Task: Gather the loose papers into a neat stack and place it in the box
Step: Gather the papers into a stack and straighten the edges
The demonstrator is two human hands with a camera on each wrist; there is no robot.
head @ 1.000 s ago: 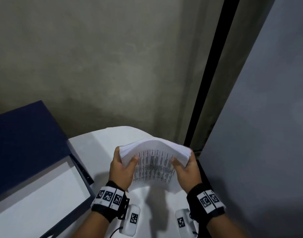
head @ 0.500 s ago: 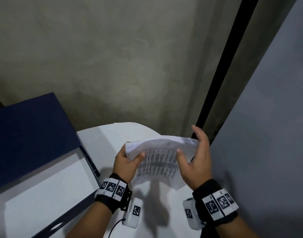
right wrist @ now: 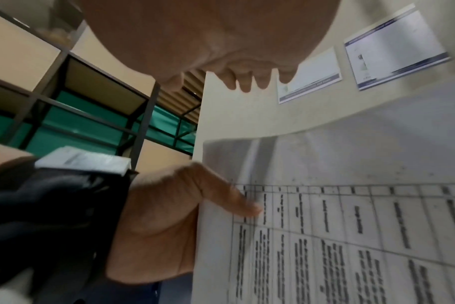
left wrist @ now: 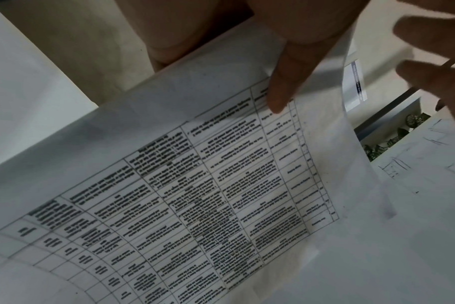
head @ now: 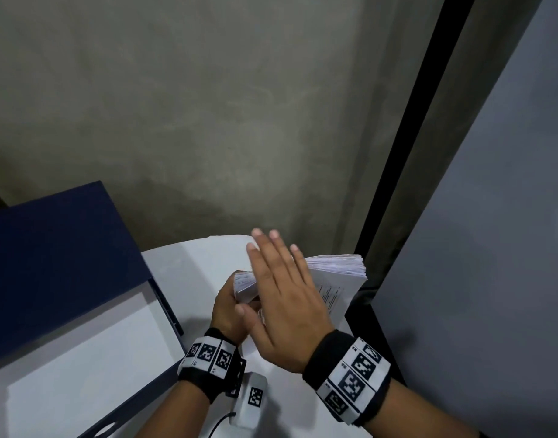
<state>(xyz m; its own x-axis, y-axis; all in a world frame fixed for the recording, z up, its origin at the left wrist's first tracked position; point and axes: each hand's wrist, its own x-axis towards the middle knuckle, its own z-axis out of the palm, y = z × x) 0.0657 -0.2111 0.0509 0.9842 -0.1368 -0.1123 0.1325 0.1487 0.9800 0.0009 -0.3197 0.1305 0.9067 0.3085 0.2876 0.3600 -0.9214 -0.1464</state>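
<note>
A thick stack of papers (head: 337, 270) stands on edge on the white table (head: 189, 267), its printed table facing me. My left hand (head: 236, 298) grips the stack's left edge, with the thumb (left wrist: 283, 86) pressed on the printed sheet (left wrist: 221, 185). My right hand (head: 271, 279) is flat, fingers straight, in front of and over the stack's top; whether it touches the stack cannot be told. In the right wrist view its fingers (right wrist: 247, 82) stretch away from the sheet (right wrist: 351, 226). The dark blue box (head: 168, 308) lies open at the left, with a white inside.
The box lid (head: 50, 254) stands up at the left. A grey wall is behind the table, a black post (head: 397, 184) and a grey panel (head: 492, 248) at the right. Posters (right wrist: 395, 49) and metal shelving (right wrist: 65, 102) show in the right wrist view.
My right hand has let go of the stack's right edge, straightened its fingers and moved left across the stack. My left hand keeps its grip on the left edge.
</note>
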